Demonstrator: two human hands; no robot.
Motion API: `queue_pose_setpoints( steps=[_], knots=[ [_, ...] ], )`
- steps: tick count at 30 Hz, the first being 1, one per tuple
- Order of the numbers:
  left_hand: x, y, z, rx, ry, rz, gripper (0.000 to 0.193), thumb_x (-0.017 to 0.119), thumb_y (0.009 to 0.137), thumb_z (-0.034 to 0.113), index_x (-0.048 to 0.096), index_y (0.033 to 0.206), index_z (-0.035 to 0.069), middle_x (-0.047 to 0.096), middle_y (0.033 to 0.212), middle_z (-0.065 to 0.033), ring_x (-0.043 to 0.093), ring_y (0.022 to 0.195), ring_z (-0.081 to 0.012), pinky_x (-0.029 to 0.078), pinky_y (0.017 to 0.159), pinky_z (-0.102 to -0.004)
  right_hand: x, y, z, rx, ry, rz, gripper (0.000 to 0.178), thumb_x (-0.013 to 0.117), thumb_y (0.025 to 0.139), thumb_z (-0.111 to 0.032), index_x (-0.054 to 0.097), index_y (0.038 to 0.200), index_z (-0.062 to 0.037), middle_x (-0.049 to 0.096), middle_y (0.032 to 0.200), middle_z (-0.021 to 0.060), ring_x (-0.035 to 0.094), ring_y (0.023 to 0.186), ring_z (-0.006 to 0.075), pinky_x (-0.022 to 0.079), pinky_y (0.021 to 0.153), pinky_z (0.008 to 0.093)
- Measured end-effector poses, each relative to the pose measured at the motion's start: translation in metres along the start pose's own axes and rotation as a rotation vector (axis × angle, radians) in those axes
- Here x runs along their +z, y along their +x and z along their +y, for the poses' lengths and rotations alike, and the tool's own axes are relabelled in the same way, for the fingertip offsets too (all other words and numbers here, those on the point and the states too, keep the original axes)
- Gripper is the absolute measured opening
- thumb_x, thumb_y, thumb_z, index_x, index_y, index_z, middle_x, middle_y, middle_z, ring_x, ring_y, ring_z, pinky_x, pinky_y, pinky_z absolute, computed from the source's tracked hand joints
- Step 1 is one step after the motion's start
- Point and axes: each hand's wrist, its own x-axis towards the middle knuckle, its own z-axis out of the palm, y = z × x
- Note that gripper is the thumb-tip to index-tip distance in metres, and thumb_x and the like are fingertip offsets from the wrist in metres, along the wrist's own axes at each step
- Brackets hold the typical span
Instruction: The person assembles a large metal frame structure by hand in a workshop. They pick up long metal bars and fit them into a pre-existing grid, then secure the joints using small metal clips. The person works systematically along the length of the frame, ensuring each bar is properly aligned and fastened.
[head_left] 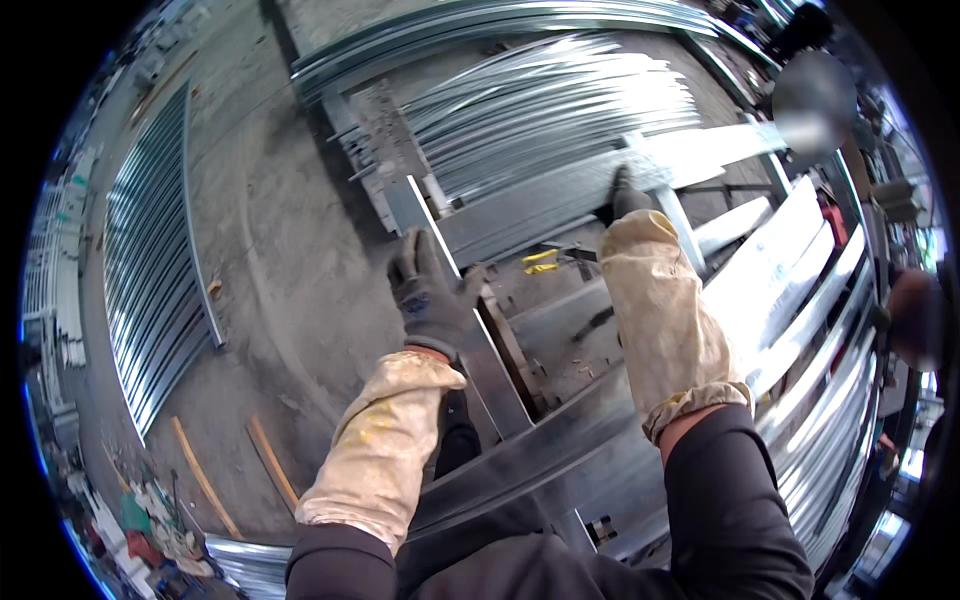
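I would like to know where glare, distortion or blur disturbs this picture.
In the head view, glare whitens the right ends of the stacked metal strips; the fisheye bends the long rails at the top into arcs; the right hand looks dark against bright metal; a round patch at upper right is blurred.

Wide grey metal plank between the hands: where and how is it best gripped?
I'd take the wide metal plank by its long near edge, coming from the person's side, one hand toward its left end and one further right. That edge faces the person, while the far edge lies close against the stacked strips. The left hand is near the left end; the right hand is at the near edge.
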Motion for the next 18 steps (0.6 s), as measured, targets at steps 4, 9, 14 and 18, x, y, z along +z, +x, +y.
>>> queue_pose_setpoints(
  steps=[4, 9, 14, 18],
  knots=[
    [-0.033, -0.031, -0.008, 0.055, -0.055, -0.139, 0.085, 0.084, 0.083, 0.037, 0.048, 0.151, -0.001, 0.042, 0.157, -0.0255, 0.039, 0.145, -0.0442, 0.034, 0.120, -0.0534, -0.067, -0.029, 0.042, -0.535, 0.295, -0.094, 0.061, 0.078, 0.095, -0.038, 0.061, 0.131, 0.0078, 0.070, 0.113, 0.0165, 0.068, 0.098, 0.0251, 0.055, 0.092, 0.0357],
    [-0.183, -0.159, -0.026, -0.144, -0.340, -0.945, 0.053, 0.075, 0.093, 0.026, 0.060, 0.134, -0.002, 0.068, 0.118, -0.0276, 0.067, 0.113, -0.0395, 0.053, 0.096, -0.0512, -0.147, -0.150, 0.122, -0.581, 0.455, 0.055, 0.050, 0.075, 0.097, -0.024, 0.060, 0.135, 0.0058, 0.069, 0.120, 0.0146, 0.066, 0.109, 0.0207, 0.053, 0.098, 0.0334],
    [-0.251, -0.194, -0.001, -0.677, -0.273, -1.187, 0.034, 0.079, 0.089, 0.024, 0.073, 0.115, 0.004, 0.075, 0.089, -0.0117, 0.070, 0.083, -0.0181, 0.055, 0.078, -0.0354, -0.180, -0.196, 0.177, -0.461, 0.681, 0.005, 0.052, 0.071, 0.100, -0.013, 0.051, 0.145, 0.0038, 0.064, 0.118, 0.0115, 0.063, 0.092, 0.0114, 0.054, 0.082, 0.0262],
    [-0.277, -0.157, 0.021, -0.354, -0.072, -1.003, 0.026, 0.081, 0.086, 0.024, 0.075, 0.100, 0.003, 0.069, 0.070, -0.0055, 0.066, 0.067, -0.0176, 0.053, 0.069, -0.0347, -0.193, -0.208, 0.158, -0.401, 0.770, 0.021, 0.042, 0.068, 0.102, -0.009, 0.052, 0.140, 0.0004, 0.064, 0.107, 0.0044, 0.062, 0.089, 0.0096, 0.052, 0.072, 0.0237]
  ],
)
